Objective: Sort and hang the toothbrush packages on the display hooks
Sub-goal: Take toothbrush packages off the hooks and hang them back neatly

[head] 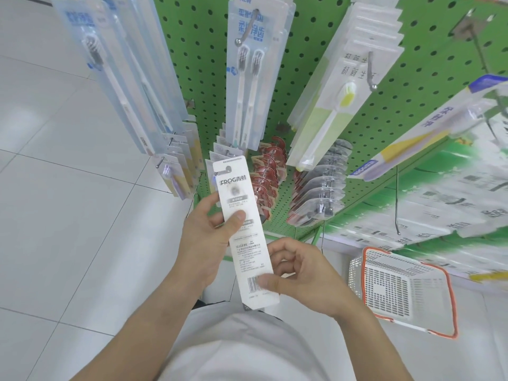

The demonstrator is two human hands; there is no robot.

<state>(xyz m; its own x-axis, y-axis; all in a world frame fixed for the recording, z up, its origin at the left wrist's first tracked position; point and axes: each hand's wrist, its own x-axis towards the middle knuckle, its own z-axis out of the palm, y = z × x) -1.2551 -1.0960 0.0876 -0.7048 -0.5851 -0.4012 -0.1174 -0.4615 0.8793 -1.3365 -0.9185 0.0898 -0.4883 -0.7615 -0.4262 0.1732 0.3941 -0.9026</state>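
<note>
A long white toothbrush package point(244, 232) marked FROG, back side with barcode toward me, is held upright in front of the green pegboard point(310, 86). My left hand point(209, 237) grips its upper half, thumb across the front. My right hand point(305, 276) pinches its lower end near the barcode. The package's hang hole lies just in front of a hook bearing similar white packages point(220, 151). More toothbrush packages hang above: a twin pack point(253, 78), a yellow-green one point(330, 100) and blue-white ones point(110, 64).
A white plastic basket with an orange rim point(450, 292) sits on the floor at the lower right. Red-carded items point(268, 171) and clear blister packs point(321, 188) hang low on the board. A bare hook point(397, 204) juts out at the right. White tiled floor spreads to the left.
</note>
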